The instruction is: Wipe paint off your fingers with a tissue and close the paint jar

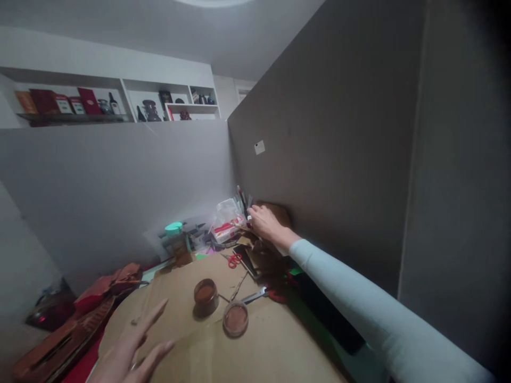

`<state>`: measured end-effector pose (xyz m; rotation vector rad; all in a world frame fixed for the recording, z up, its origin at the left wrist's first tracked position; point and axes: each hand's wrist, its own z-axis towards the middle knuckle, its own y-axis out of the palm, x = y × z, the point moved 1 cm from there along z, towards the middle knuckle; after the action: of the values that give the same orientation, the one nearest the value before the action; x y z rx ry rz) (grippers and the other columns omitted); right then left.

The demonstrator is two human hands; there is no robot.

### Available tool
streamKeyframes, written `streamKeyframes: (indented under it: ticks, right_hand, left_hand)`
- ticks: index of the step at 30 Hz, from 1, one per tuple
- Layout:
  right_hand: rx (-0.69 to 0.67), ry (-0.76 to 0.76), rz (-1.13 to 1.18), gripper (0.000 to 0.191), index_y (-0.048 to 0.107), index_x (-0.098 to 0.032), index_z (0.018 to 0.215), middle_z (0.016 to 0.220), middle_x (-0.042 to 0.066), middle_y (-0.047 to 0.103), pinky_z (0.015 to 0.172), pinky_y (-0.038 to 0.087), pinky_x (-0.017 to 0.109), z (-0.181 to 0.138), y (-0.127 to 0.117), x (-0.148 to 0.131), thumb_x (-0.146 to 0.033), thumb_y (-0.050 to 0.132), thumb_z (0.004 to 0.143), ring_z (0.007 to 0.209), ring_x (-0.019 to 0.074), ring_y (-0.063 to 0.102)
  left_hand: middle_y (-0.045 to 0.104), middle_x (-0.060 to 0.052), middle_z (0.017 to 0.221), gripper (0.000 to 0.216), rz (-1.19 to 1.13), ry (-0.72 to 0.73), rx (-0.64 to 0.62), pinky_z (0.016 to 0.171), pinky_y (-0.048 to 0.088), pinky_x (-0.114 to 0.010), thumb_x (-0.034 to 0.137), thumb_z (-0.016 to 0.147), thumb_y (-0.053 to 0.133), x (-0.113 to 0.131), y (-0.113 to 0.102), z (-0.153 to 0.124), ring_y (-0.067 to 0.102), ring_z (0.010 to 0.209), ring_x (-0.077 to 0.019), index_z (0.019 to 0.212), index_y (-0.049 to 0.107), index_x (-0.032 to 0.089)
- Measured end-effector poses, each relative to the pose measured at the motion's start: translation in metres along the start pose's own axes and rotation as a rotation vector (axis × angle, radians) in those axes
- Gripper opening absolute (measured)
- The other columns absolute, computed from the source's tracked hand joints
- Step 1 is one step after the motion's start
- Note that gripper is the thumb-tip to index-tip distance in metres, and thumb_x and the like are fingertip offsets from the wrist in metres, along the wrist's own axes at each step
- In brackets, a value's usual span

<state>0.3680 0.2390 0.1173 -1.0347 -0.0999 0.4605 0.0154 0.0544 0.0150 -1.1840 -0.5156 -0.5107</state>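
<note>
My left hand (133,346) is over the lower left of a cardboard sheet (191,340), its fingers spread and nothing in them. Far across the table, my right hand (265,222) is stretched into the cluttered corner with bent fingers drawn together. A small white bit shows at its fingertips, too small to name. Just beside those fingers stand several upright slim tools (241,199). A round jar of brown material (206,295) and its brown-coated lid (235,319) lie on the cardboard between my hands.
Small red-handled scissors (233,260) and larger scissors (255,296) lie beyond the jar. A jar with a turquoise lid (174,229) and a tissue pack (227,226) stand at the back. Brown leather pieces (67,335) lie at left. A grey partition (327,159) rises on the right.
</note>
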Motion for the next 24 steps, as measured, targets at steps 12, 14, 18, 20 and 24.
streamKeyframes:
  ticks: [12,14,18,20,24]
  right_hand:
    - [-0.41,-0.186,0.199,0.05,0.06,-0.017,0.136,0.124,0.01,0.066,0.093,0.059,0.049,-0.152,0.01,-0.066,-0.046,0.076,0.098,0.109,0.029,0.067]
    - [-0.45,-0.185,0.205,0.052,0.059,-0.017,0.136,0.127,0.011,0.065,0.094,0.058,0.05,-0.158,0.016,-0.072,-0.046,0.077,0.096,0.111,0.0298,0.066]
    - [-0.459,-0.186,0.23,0.05,0.061,-0.018,0.132,0.132,0.012,0.062,0.096,0.057,0.051,-0.156,0.026,-0.081,-0.048,0.076,0.096,0.113,0.0302,0.064]
    - [-0.435,-0.172,0.248,0.05,0.061,-0.018,0.131,0.132,0.012,0.061,0.097,0.056,0.052,-0.156,0.03,-0.083,-0.048,0.077,0.094,0.114,0.0307,0.063]
    - [-0.381,-0.142,0.291,0.047,0.06,-0.018,0.129,0.13,0.011,0.061,0.096,0.056,0.051,-0.159,0.032,-0.086,-0.044,0.077,0.094,0.115,0.031,0.062]
  left_hand:
    - [0.04,-0.035,0.158,0.11,-0.253,-0.008,-0.225,0.123,0.031,-0.06,0.042,0.069,0.066,0.032,0.044,0.042,0.047,0.146,-0.0448,0.16,0.022,-0.002]
    - [0.041,-0.033,0.159,0.112,-0.31,0.013,-0.229,0.124,0.031,-0.055,0.044,0.069,0.069,0.03,0.051,0.046,0.046,0.148,-0.0405,0.16,0.02,0.0]
    - [0.041,-0.034,0.16,0.119,-0.389,0.028,-0.273,0.125,0.032,-0.052,0.045,0.067,0.073,0.031,0.062,0.054,0.046,0.149,-0.0383,0.16,0.015,-0.002]
    - [0.042,-0.038,0.157,0.12,-0.404,0.017,-0.281,0.123,0.035,-0.055,0.046,0.066,0.073,0.033,0.067,0.056,0.048,0.147,-0.0416,0.158,0.016,-0.006]
    - [0.051,-0.03,0.151,0.112,-0.404,0.023,-0.242,0.122,0.037,-0.055,0.044,0.066,0.076,0.03,0.075,0.06,0.054,0.142,-0.0399,0.159,0.027,0.005]
